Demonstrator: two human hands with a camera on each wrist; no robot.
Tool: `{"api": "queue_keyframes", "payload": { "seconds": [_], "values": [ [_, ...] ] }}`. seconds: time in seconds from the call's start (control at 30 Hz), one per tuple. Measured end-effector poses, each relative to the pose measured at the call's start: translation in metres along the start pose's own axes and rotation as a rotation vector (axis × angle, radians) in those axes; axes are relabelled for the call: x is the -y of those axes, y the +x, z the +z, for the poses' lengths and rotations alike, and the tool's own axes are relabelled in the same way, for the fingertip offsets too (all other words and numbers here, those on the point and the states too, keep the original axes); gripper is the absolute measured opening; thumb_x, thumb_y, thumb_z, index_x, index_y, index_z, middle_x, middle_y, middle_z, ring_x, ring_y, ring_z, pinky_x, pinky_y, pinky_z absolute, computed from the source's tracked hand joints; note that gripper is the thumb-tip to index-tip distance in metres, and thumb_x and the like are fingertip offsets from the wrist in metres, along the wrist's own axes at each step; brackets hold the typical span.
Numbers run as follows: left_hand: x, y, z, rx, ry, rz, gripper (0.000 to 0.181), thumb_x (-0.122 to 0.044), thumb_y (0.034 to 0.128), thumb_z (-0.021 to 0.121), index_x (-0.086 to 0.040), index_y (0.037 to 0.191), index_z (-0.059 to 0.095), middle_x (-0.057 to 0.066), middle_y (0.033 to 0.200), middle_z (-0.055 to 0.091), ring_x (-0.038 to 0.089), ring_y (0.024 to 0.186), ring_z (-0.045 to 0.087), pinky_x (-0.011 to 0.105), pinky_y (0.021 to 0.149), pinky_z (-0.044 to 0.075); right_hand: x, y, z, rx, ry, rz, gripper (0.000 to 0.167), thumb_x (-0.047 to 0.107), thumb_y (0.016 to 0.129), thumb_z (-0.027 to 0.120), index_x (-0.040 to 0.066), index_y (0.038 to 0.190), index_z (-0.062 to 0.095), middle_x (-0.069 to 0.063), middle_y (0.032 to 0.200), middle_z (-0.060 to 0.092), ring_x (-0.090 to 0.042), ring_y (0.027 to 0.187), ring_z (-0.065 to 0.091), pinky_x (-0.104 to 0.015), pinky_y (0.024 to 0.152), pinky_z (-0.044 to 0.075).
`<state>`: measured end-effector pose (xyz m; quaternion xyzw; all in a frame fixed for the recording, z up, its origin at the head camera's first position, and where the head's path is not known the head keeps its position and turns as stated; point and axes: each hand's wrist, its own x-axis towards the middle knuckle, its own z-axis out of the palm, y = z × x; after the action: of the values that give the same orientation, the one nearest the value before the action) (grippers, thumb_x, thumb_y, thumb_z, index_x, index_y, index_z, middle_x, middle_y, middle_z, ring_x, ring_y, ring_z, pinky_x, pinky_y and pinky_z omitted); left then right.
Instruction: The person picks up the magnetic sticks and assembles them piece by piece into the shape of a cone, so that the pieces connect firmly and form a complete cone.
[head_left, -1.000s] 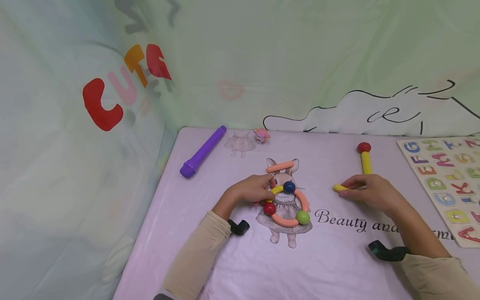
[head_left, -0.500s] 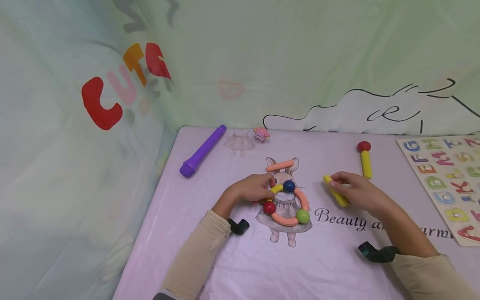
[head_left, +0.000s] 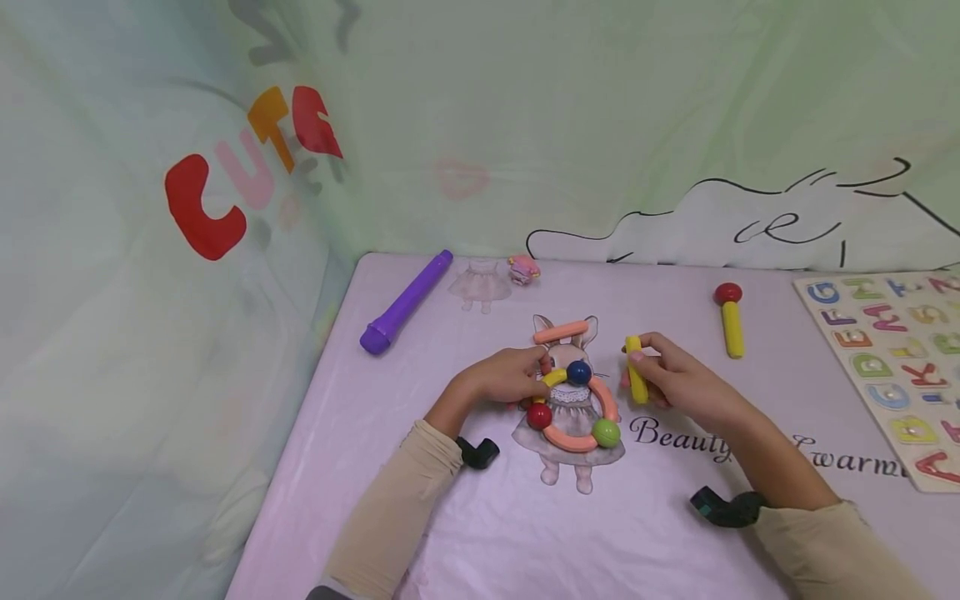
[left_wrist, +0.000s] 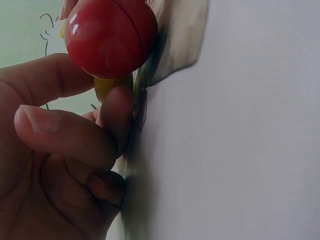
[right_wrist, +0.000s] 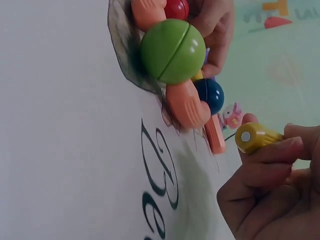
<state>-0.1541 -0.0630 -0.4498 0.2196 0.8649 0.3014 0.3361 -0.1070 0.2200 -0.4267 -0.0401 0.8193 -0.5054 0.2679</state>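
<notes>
A ring of curved orange and yellow pieces joined by a red ball (head_left: 539, 416), a blue ball (head_left: 579, 372) and a green ball (head_left: 606, 432) lies on the printed rabbit. My left hand (head_left: 510, 377) pinches the ring's curved yellow piece (head_left: 556, 378) at its upper left, above the red ball. To the right of the ring, my right hand (head_left: 684, 385) holds a yellow stick (head_left: 637, 372) between thumb and fingers, apart from the ring. In the right wrist view a pale round spot shows on the end of that yellow stick (right_wrist: 251, 138).
An orange stick (head_left: 560, 332) lies just behind the ring. Farther off are a purple microphone (head_left: 407, 303), a small pink figure (head_left: 523, 269) and a yellow stick with a red ball (head_left: 732, 321). An alphabet board (head_left: 892, 367) sits at the right.
My right hand has moved left toward the ring with the yellow stick, which has turned from slanted to nearly upright in the head view. My left hand has stayed in place.
</notes>
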Motion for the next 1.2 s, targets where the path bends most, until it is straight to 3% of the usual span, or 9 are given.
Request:
{"api": "queue_keyframes", "payload": {
  "seconds": [0.33, 0.5, 0.77, 1.2],
  "values": [
    [0.000, -0.001, 0.000, 0.000, -0.002, 0.019, 0.022, -0.027, 0.0948, 0.064, -0.020, 0.113, 0.054, 0.001, 0.091, 0.058, 0.016, 0.073, 0.053, 0.027, 0.063, 0.042, -0.001, 0.008, 0.013, 0.019, 0.063, -0.100, 0.053, 0.034, 0.104, 0.059, 0.002, 0.143, 0.041, -0.021, 0.126, 0.067, -0.018, 0.098, 0.066, -0.025, 0.082, 0.058],
    [0.001, -0.001, 0.000, -0.002, -0.016, 0.024, 0.022, -0.026, 0.0943, 0.064, -0.020, 0.113, 0.055, 0.000, 0.089, 0.058, 0.016, 0.072, 0.053, 0.027, 0.062, 0.042, -0.001, 0.009, 0.019, 0.041, 0.087, -0.121, 0.050, 0.036, 0.106, 0.056, 0.003, 0.140, 0.043, -0.020, 0.122, 0.070, -0.023, 0.095, 0.067, -0.031, 0.082, 0.058],
    [0.003, 0.000, 0.002, -0.012, -0.034, 0.039, 0.020, -0.025, 0.0932, 0.065, -0.020, 0.110, 0.056, 0.000, 0.088, 0.056, 0.016, 0.071, 0.051, 0.027, 0.062, 0.041, 0.002, 0.009, 0.027, 0.043, 0.088, -0.089, 0.044, 0.034, 0.109, 0.048, 0.007, 0.142, 0.038, -0.022, 0.106, 0.067, -0.030, 0.085, 0.066, -0.035, 0.079, 0.057],
    [0.004, 0.000, 0.002, -0.001, -0.031, 0.044, 0.018, -0.026, 0.0948, 0.065, -0.019, 0.109, 0.055, 0.000, 0.088, 0.056, 0.016, 0.072, 0.053, 0.027, 0.063, 0.042, -0.003, 0.007, 0.032, 0.053, 0.090, -0.111, 0.051, 0.032, 0.106, 0.056, 0.003, 0.144, 0.037, -0.018, 0.108, 0.064, -0.024, 0.087, 0.061, -0.031, 0.076, 0.055]
  ]
}}
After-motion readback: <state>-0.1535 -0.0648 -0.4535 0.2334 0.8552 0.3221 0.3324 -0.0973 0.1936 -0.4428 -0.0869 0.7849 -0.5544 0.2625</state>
